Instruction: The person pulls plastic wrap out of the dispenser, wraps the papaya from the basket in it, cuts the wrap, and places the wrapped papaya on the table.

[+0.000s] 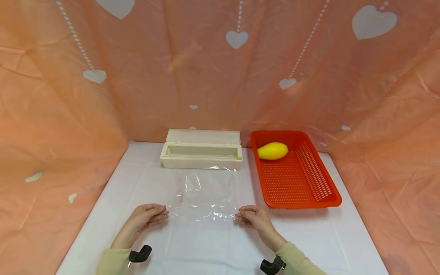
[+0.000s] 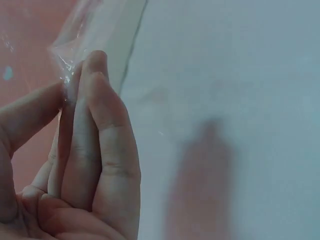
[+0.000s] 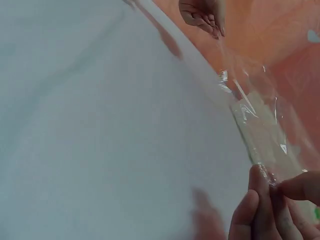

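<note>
A clear sheet of plastic wrap (image 1: 206, 194) stretches between both hands, its near edge wrinkled and catching the light. My left hand (image 1: 148, 218) pinches the near left corner between thumb and fingers; in the left wrist view the film (image 2: 67, 62) bunches at those fingertips. At the near right corner, my right hand (image 1: 253, 218) pinches the wrap the same way, and the right wrist view shows the film (image 3: 265, 135) running across to the other hand. The sheet's far edge reaches the front of a cream wrap dispenser box (image 1: 201, 163), whose lid (image 1: 203, 136) is raised.
A red plastic basket (image 1: 292, 202) stands to the right, holding a smooth yellow rounded object (image 1: 274, 151) at its far left. A small green piece (image 1: 238, 157) sits on the dispenser's right end. Pink cloth with hearts (image 1: 206, 76) hangs behind the white table (image 1: 192, 248).
</note>
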`<state>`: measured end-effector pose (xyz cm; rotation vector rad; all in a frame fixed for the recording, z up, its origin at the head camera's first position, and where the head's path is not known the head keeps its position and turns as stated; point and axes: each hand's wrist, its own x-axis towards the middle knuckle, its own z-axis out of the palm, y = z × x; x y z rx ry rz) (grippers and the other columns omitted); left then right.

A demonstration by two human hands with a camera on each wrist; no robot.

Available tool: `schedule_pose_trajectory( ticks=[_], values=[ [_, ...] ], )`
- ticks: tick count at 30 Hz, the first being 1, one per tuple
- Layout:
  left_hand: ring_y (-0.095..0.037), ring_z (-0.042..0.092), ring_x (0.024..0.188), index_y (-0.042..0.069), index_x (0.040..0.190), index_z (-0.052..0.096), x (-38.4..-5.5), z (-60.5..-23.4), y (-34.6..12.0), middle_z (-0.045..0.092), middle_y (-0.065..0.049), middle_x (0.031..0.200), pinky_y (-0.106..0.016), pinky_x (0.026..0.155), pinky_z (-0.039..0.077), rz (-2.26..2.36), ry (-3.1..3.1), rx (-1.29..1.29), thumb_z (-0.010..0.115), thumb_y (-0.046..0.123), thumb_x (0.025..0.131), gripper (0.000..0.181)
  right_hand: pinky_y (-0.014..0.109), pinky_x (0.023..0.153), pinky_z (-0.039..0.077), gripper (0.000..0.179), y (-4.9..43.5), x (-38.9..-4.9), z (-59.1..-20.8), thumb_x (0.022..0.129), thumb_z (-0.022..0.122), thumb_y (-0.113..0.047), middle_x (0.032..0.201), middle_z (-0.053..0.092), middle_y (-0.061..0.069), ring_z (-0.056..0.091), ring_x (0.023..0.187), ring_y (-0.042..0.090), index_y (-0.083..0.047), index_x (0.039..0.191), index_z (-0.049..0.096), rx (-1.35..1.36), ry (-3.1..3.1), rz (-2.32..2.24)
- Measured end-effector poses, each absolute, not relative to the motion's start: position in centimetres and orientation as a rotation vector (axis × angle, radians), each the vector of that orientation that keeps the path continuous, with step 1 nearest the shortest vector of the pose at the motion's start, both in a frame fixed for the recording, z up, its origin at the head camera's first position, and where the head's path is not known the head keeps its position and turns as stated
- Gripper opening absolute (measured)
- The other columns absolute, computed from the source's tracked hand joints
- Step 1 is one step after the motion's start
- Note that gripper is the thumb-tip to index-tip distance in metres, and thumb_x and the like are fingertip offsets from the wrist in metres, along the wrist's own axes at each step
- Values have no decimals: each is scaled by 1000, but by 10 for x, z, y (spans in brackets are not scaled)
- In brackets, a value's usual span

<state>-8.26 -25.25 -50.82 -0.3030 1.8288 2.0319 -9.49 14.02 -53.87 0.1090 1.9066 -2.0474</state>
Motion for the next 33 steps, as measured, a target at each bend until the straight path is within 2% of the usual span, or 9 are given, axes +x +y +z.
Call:
schedule_pose_trajectory(
  ticks=[6, 13, 19, 23, 29, 33],
  values=[
    [-20, 70, 84, -18, 108, 57, -80, -523, -259, 70, -14, 92, -32, 79, 56, 2037, 1864, -391, 57, 3, 94, 25, 28, 70, 57, 30, 134, -98, -558, 89, 64, -8, 92, 71, 18, 70, 80, 21, 15, 108, 60, 111, 1856, -2005],
    [-22, 70, 83, -19, 108, 56, -71, -533, -270, 70, -17, 91, -31, 75, 57, 1992, 1857, -454, 59, 1, 93, 25, 25, 66, 57, 34, 128, -98, -558, 89, 66, -12, 94, 70, 21, 70, 83, 24, 15, 109, 59, 76, 1785, -1956],
    [-22, 70, 83, -19, 110, 55, -63, -538, -279, 70, -17, 92, -32, 74, 57, 1926, 1906, -542, 60, 2, 93, 28, 29, 67, 58, 27, 121, -92, -558, 89, 66, -8, 89, 70, 18, 70, 79, 22, 14, 104, 62, 54, 1753, -1873],
    [-24, 70, 84, -17, 109, 57, -58, -537, -287, 70, -18, 92, -34, 76, 57, 1904, 1852, -516, 59, 1, 93, 24, 32, 67, 58, 22, 119, -89, -559, 87, 66, -5, 86, 70, 19, 70, 75, 22, 13, 99, 63, 6, 1726, -1832],
    [-24, 69, 86, -10, 103, 61, -56, -543, -297, 70, -16, 92, -36, 78, 56, 1899, 1737, -400, 60, 1, 93, 15, 30, 61, 58, 14, 121, -89, -559, 86, 64, -1, 81, 69, 19, 69, 69, 20, 11, 94, 63, -14, 1711, -1744],
    [-25, 69, 87, -11, 105, 60, -54, -544, -298, 70, -16, 93, -38, 80, 56, 1903, 1707, -359, 58, -1, 93, 16, 31, 59, 58, 10, 124, -92, -556, 86, 64, 1, 78, 69, 18, 69, 65, 18, 9, 91, 64, -54, 1731, -1677]
  ],
)
